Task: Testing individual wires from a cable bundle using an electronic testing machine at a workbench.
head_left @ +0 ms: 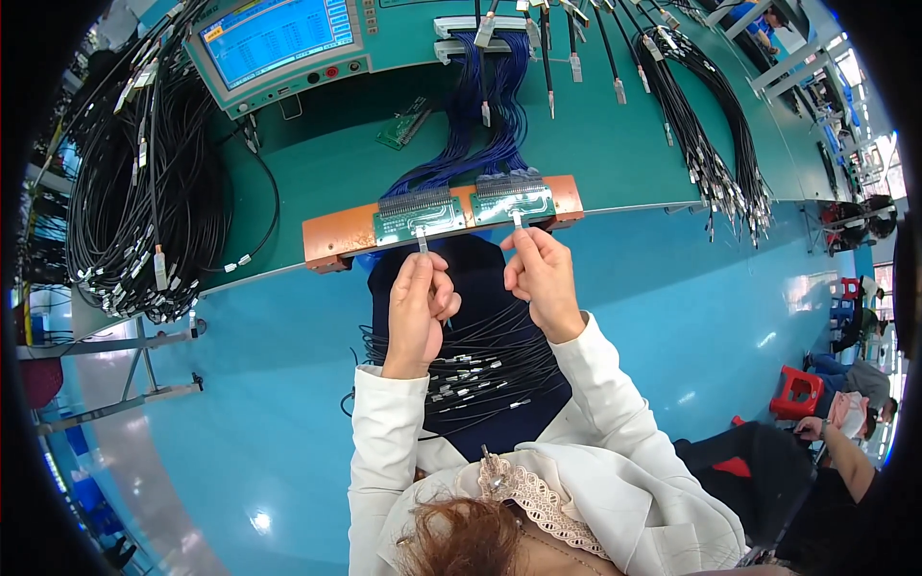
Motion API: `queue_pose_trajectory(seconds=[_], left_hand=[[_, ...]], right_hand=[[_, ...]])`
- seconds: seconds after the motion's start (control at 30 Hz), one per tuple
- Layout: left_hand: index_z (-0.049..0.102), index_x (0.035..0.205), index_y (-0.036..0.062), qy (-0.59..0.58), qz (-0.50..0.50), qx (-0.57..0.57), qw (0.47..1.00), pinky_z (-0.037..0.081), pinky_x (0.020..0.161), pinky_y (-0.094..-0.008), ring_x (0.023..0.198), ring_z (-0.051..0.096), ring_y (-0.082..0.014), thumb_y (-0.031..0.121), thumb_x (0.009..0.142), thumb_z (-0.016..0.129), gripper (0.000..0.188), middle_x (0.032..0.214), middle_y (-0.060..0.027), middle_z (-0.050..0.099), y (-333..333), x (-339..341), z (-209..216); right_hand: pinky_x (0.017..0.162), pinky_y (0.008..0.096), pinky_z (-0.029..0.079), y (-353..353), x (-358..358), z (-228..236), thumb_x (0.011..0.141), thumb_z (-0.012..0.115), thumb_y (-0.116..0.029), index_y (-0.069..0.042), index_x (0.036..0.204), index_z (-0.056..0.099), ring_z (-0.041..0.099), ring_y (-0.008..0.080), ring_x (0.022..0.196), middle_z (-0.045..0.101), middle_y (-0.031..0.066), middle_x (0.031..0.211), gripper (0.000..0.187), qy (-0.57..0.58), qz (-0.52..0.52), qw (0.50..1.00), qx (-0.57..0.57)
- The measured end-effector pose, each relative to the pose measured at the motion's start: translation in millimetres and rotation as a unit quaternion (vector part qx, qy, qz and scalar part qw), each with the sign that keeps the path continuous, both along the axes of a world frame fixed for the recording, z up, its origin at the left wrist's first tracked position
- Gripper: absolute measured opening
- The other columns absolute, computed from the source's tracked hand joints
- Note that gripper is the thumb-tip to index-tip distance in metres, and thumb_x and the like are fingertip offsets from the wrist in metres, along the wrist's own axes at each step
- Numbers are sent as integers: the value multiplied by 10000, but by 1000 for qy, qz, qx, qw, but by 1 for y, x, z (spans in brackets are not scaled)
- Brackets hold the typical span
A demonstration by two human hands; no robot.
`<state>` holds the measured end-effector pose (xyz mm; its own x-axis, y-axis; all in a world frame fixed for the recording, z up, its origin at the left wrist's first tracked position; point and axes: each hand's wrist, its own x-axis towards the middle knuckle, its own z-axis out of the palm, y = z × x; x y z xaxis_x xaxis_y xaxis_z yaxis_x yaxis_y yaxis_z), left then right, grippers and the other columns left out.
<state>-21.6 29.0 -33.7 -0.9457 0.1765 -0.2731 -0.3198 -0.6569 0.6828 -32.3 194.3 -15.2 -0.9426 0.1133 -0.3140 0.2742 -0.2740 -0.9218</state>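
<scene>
My left hand [415,312] is closed in a pinch on a small silver cable connector [423,244], held against the front edge of the left green circuit board [392,227]. My right hand [544,286] pinches another silver cable connector [518,220] at the front edge of the right green circuit board [492,213]. Whether either connector is fully seated I cannot tell. Both boards are mounted on an orange block [338,236] at the table's near edge. Blue-purple wires [459,144] run from the boards back to grey sockets [480,27]. Across my lap lies a bundle of black cables [480,370] with silver ends.
A tester with a lit screen [279,43] stands at the back left of the green table [615,173]. A large coil of black cables [144,192] is at left; another cable bundle [701,125] hangs over the right edge. A loose circuit board [399,130] lies behind the block. A red stool [797,392] and people are at right.
</scene>
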Motion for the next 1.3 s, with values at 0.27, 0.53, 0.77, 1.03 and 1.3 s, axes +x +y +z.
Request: queue_pose_trajectory(seconds=[0.27, 0.53, 0.77, 1.03, 1.3], left_hand=[[486, 903, 56, -4, 3, 5, 1000, 238, 436, -206, 466, 264, -44, 207, 1003, 367, 217, 571, 19, 381, -1, 1, 3], [487, 898, 54, -12, 7, 2, 1000, 239, 434, -205, 465, 274, -44, 207, 999, 383, 211, 573, 16, 392, -2, 1, 4], [480, 872, 37, -17, 48, -68, 996, 243, 417, -205, 463, 295, -48, 160, 993, 385, 197, 569, 8, 394, 12, -6, 14], [510, 864, 45, 48, 86, -104, 990, 287, 415, -210, 466, 361, -59, 217, 990, 420, 232, 561, 4, 428, 4, -6, -5], [496, 1079, -4, 42, 26, -283, 958, 489, 669, -262, 738, 578, -124, 270, 948, 513, 304, 936, -118, 641, -47, 7, 17]], right_hand=[[337, 188, 219, 0, -1, -1, 973, 456, -198, 12, 879, 548, 291, 28, 346, 513, 64, 513, 248, -2, 1, 1000, -5], [337, 183, 217, -2, 2, 0, 973, 457, -199, 11, 884, 548, 291, 26, 349, 519, 66, 524, 246, -7, 1, 1000, -13], [353, 183, 227, 0, -2, -4, 971, 457, -178, 25, 874, 538, 308, 25, 374, 564, 95, 591, 238, 6, -20, 997, -70], [381, 178, 261, -11, -4, -1, 968, 467, -195, 5, 889, 555, 379, 39, 413, 584, 92, 618, 231, 16, -25, 999, -35], [628, 235, 483, 16, 6, 17, 945, 505, -198, 37, 976, 589, 591, 115, 657, 650, 100, 798, 252, 99, 46, 972, 206]])
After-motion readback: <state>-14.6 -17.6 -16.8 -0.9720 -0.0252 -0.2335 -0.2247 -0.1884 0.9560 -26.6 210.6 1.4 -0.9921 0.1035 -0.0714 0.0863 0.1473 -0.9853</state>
